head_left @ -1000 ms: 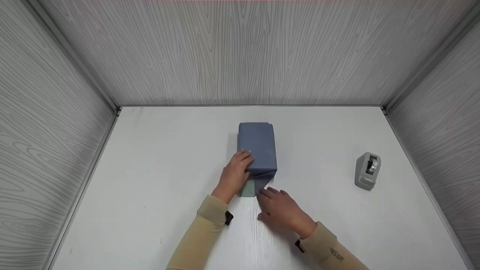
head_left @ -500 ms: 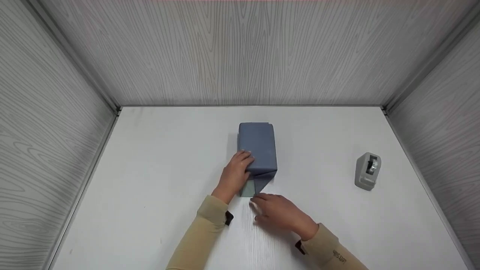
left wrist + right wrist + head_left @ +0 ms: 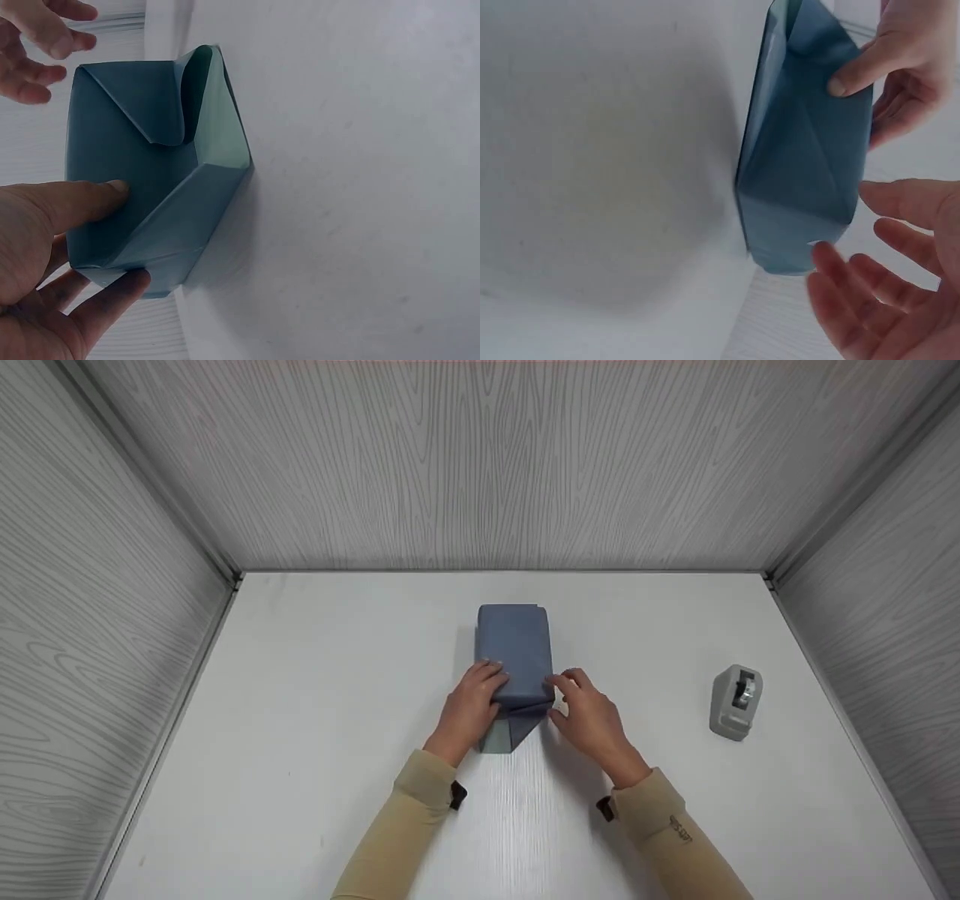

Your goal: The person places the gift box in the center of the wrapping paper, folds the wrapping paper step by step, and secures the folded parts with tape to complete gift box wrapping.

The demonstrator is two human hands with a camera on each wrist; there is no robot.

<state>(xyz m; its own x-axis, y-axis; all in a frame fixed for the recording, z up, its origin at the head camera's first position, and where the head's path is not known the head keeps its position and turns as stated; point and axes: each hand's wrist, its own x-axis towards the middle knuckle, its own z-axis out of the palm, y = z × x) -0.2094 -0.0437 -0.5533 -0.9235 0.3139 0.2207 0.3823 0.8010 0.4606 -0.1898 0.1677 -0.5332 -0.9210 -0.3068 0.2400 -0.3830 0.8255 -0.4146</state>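
Note:
A box wrapped in blue-grey paper [image 3: 514,649] lies on the white table. At its near end the paper is folded in, and a flap [image 3: 495,737] with a pale green inner face sticks out toward the person. The left hand [image 3: 469,709] grips the box at its near left corner. In the left wrist view its thumb [image 3: 94,202] presses on the folded end paper while the fingers lie along the side and top. Beside the near right corner, the right hand [image 3: 592,720] has its loosely bent fingers spread, fingertips right at the box's edge.
A grey tape dispenser [image 3: 736,702] with a roll in it stands on the right of the table [image 3: 337,675]. Wood-grained panels [image 3: 480,465] close in the back and both sides.
The right hand has left the tip of the flap and moved up to the box's near right corner. The left hand and the box have stayed in place.

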